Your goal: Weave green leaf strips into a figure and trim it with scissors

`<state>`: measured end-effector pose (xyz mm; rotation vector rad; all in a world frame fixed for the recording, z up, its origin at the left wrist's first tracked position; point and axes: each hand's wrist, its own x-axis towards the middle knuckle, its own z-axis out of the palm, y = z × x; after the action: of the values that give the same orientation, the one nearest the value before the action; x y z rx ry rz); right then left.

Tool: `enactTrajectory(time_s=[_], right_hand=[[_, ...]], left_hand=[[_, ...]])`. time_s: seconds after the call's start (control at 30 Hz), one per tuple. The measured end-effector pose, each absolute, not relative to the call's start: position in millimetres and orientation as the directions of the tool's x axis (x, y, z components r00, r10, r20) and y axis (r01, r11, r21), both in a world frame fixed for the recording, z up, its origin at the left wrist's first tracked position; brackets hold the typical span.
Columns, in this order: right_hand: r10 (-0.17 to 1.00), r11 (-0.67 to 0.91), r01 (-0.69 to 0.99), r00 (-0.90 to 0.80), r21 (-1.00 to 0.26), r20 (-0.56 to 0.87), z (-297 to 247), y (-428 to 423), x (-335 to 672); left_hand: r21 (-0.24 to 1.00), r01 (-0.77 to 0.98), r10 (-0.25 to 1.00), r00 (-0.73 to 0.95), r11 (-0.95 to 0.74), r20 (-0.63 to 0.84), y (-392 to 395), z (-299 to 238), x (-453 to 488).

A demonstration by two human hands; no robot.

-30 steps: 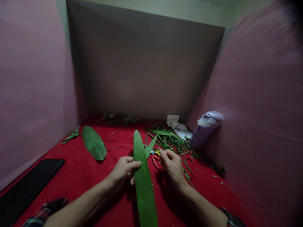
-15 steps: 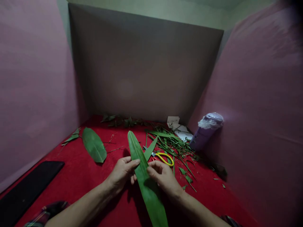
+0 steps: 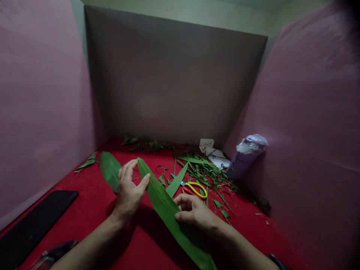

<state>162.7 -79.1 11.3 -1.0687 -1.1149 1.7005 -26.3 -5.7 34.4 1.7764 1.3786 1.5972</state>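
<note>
- A long green leaf (image 3: 168, 210) is held slantwise above a red surface (image 3: 95, 210).
- It is pinched by the right hand (image 3: 194, 213).
- By its tip, the left hand (image 3: 129, 195) is raised; its grip cannot be told.
- Scissors (image 3: 194, 183) are seen beyond.

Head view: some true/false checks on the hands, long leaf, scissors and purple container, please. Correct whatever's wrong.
1. The right hand pinches the long leaf at its edge. True.
2. The right hand is the one nearer the leaf's far tip. False: the left hand is.
3. The scissors lie beyond the right hand. True.
4. Both scissor handles are yellow. False: one is yellow, one red.
5. The purple container has clear plastic over its top. True.
6. That container is on the left side. False: it is on the right.
</note>
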Motion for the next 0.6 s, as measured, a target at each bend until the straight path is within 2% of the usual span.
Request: enactTrajectory(time_s=[0.07,0.13,0.2,0.27,0.33,0.4,0.47,0.53,0.6], right_hand=[[0.923,-0.270,-0.150,-0.321,-0.951,-0.212,15,-81,164],[0.923,-0.262,-0.110,-0.318,-0.959,-0.216,20,-81,166],[0.924,-0.242,-0.062,-0.319,-0.968,-0.211,23,-82,170],[0.924,-0.191,0.000,-0.337,-0.982,-0.180,27,-84,174],[0.916,-0.117,0.090,-0.376,-0.989,-0.142,31,-86,178],[0.904,-0.052,0.179,-0.410,-0.982,-0.123,36,-88,183],[0.891,-0.013,0.240,-0.437,-0.971,-0.120,42,-88,189],[0.916,0.040,0.249,-0.397,-0.968,-0.064,47,-84,197],[0.976,0.128,0.200,-0.199,-0.971,0.087,50,-77,207]], left_hand=[[0.582,0.603,0.674,-0.096,-0.546,0.732,-6,41,-32],[0.445,0.673,0.566,-0.047,-0.592,0.823,-8,45,-35],[0.362,0.659,0.526,0.060,-0.659,0.848,-10,47,-36],[0.293,0.561,0.539,0.341,-0.774,0.770,-12,49,-37],[0.317,0.426,0.531,0.666,-0.847,0.524,-14,49,-38],[0.403,0.403,0.527,0.806,-0.822,0.269,-17,48,-39],[0.479,0.463,0.591,0.791,-0.746,0.156,-17,44,-41],[0.581,0.499,0.675,0.728,-0.643,0.122,-13,42,-44],[0.727,0.492,0.772,0.630,-0.479,0.082,-7,43,-49]])
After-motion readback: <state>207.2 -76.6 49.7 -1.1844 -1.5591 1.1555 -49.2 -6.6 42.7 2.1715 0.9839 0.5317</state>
